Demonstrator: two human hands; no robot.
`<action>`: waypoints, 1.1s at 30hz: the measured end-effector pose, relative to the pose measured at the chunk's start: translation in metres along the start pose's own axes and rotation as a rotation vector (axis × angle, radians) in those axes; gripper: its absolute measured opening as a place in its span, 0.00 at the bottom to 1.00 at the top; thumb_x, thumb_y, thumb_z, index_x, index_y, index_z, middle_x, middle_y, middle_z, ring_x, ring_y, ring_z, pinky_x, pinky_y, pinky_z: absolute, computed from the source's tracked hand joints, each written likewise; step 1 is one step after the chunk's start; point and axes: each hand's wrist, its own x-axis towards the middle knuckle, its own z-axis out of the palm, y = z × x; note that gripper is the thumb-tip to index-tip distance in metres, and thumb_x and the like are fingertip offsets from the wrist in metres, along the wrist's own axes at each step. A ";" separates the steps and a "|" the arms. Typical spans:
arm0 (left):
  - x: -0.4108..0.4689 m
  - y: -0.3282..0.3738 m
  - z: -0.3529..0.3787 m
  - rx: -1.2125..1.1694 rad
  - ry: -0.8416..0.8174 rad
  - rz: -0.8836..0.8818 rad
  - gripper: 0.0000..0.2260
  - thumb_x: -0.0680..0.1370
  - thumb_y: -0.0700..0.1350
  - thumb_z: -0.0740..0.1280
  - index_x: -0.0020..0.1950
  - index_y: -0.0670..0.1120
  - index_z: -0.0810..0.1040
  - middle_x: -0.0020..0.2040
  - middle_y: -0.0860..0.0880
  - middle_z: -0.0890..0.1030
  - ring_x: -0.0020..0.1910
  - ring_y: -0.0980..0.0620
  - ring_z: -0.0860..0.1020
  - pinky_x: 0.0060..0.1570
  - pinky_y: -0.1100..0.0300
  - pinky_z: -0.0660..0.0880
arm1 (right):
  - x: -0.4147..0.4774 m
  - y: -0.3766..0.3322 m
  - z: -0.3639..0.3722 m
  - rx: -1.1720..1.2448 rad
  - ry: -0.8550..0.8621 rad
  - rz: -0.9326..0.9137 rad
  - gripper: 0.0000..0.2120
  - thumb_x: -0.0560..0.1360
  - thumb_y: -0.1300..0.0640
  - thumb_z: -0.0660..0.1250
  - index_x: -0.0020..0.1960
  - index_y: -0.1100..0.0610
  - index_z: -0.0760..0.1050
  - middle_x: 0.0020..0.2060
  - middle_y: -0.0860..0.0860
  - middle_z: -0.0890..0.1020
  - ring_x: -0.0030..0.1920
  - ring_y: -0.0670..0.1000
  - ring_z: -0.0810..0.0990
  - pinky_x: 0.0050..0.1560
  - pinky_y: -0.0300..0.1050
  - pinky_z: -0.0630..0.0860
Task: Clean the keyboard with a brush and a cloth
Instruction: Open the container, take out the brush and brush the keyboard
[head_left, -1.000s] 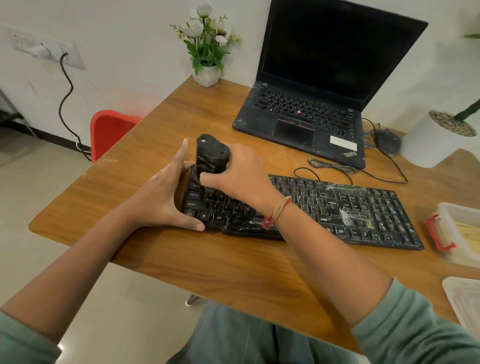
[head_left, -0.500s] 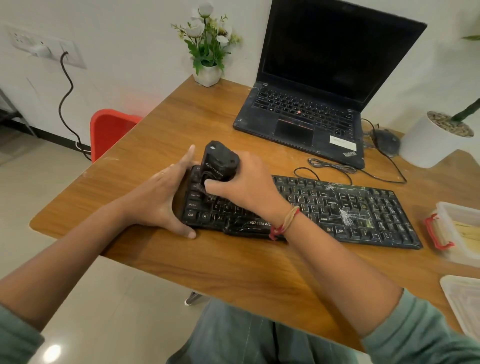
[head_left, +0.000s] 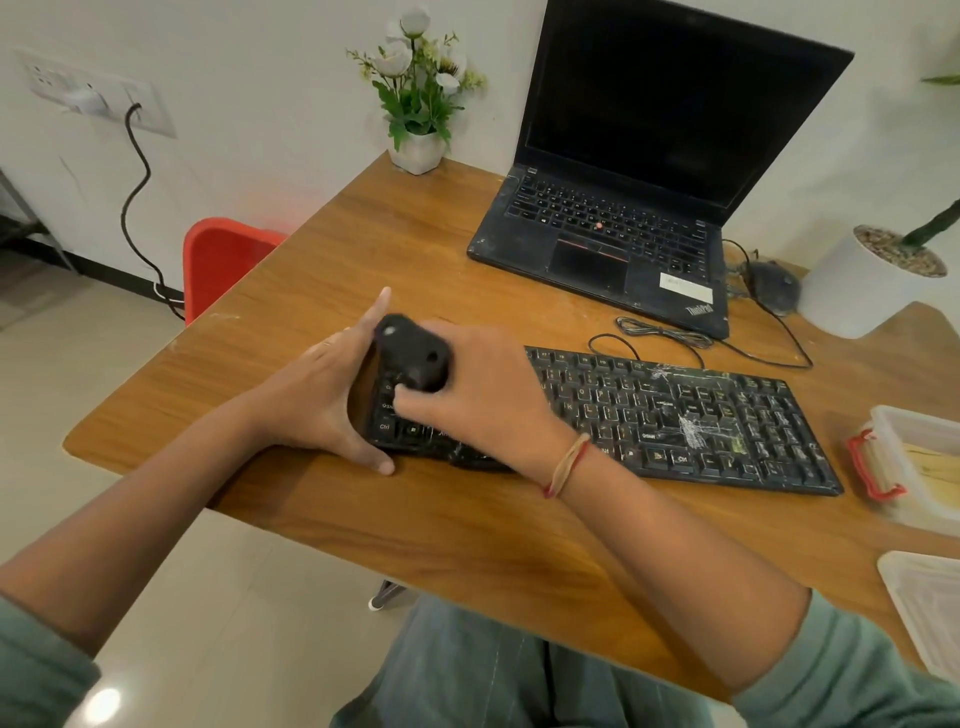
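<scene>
A black keyboard (head_left: 675, 415) lies across the wooden table (head_left: 467, 530), with white dusty smears on its right half. My right hand (head_left: 483, 395) grips a black brush (head_left: 413, 358) by its block-shaped body and presses it on the keys at the keyboard's left end. The brush is blurred by motion. My left hand (head_left: 327, 395) rests flat-sided against the keyboard's left edge, thumb on the front corner, fingers straight and pointing away from me. No cloth is visible.
An open black laptop (head_left: 623, 218) stands behind the keyboard, with a mouse (head_left: 771, 283) and loose cable beside it. A white flower pot (head_left: 418, 150) and a white planter (head_left: 862, 291) sit at the back. Clear plastic containers (head_left: 914, 462) are at the right edge. A red chair (head_left: 218, 260) stands left.
The brush has tilted and shifted slightly over the left keys, its top face turning toward me. My left hand stays braced against the keyboard's left edge.
</scene>
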 end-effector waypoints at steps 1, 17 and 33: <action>-0.001 0.000 0.000 -0.034 -0.008 0.004 0.70 0.55 0.73 0.75 0.79 0.52 0.32 0.73 0.74 0.52 0.75 0.67 0.54 0.75 0.60 0.53 | -0.006 -0.007 0.006 -0.015 -0.023 -0.053 0.14 0.63 0.54 0.73 0.32 0.46 0.67 0.26 0.45 0.75 0.27 0.46 0.73 0.29 0.43 0.71; 0.002 -0.001 0.001 -0.001 0.006 0.012 0.70 0.54 0.73 0.76 0.80 0.49 0.34 0.77 0.58 0.58 0.76 0.60 0.56 0.77 0.55 0.54 | 0.000 0.005 0.010 0.202 -0.064 0.175 0.11 0.63 0.53 0.75 0.35 0.56 0.75 0.28 0.48 0.78 0.30 0.47 0.77 0.31 0.42 0.74; 0.002 0.001 0.001 0.032 -0.001 -0.001 0.70 0.53 0.74 0.74 0.80 0.48 0.35 0.75 0.67 0.50 0.74 0.64 0.52 0.74 0.66 0.50 | 0.008 0.010 -0.005 -0.012 0.021 0.029 0.17 0.64 0.56 0.73 0.29 0.50 0.65 0.23 0.46 0.71 0.25 0.47 0.68 0.26 0.43 0.63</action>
